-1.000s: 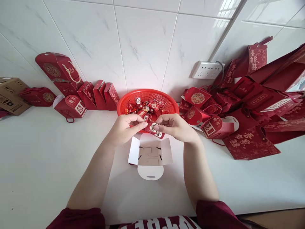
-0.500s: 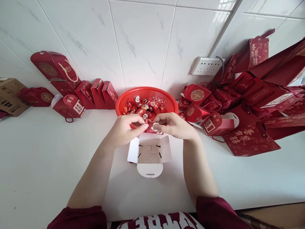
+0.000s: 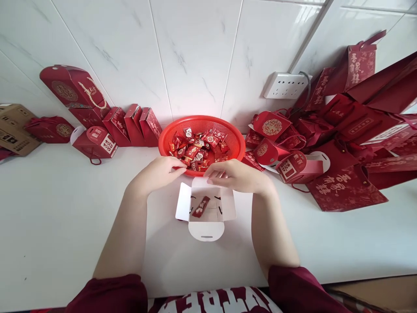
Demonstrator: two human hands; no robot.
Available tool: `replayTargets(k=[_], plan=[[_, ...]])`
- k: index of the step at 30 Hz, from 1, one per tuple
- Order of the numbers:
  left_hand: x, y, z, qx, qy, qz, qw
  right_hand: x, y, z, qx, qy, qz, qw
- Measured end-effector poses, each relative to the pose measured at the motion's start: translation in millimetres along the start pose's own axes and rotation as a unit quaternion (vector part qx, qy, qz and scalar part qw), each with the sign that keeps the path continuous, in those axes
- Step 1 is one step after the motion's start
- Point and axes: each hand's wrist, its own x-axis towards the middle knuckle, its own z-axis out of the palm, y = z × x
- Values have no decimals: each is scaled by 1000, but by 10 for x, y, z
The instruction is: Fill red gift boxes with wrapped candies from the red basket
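Note:
An open box (image 3: 206,231) with a white inside stands in front of me, its flaps spread. Inside it lies one red wrapped candy (image 3: 201,207). Behind the box is a red plastic basket (image 3: 237,139) holding several red wrapped candies (image 3: 195,150). My left hand (image 3: 163,171) hovers at the basket's front left rim, fingers apart and with nothing in them. Over the box's back flap is my right hand (image 3: 231,174), its fingers loosely curled and apart, holding nothing that shows.
Red gift boxes (image 3: 94,143) and a cardboard box (image 3: 18,130) line the wall at the left. More red boxes and bags (image 3: 345,187) crowd the right side. A white power strip (image 3: 286,86) is against the tiled wall.
The red candy held between both hands is now inside the white box. My hands have moved apart, the left one shifting left. The view has shifted slightly.

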Motion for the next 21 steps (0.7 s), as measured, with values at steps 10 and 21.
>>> replayTargets(k=[10, 21], plan=[[63, -258, 123, -21, -24, -74, 997, 446, 551, 103, -193, 127, 165, 959], [263, -314, 211, -149, -20, -42, 988, 546, 616, 128, -245, 120, 179, 945]])
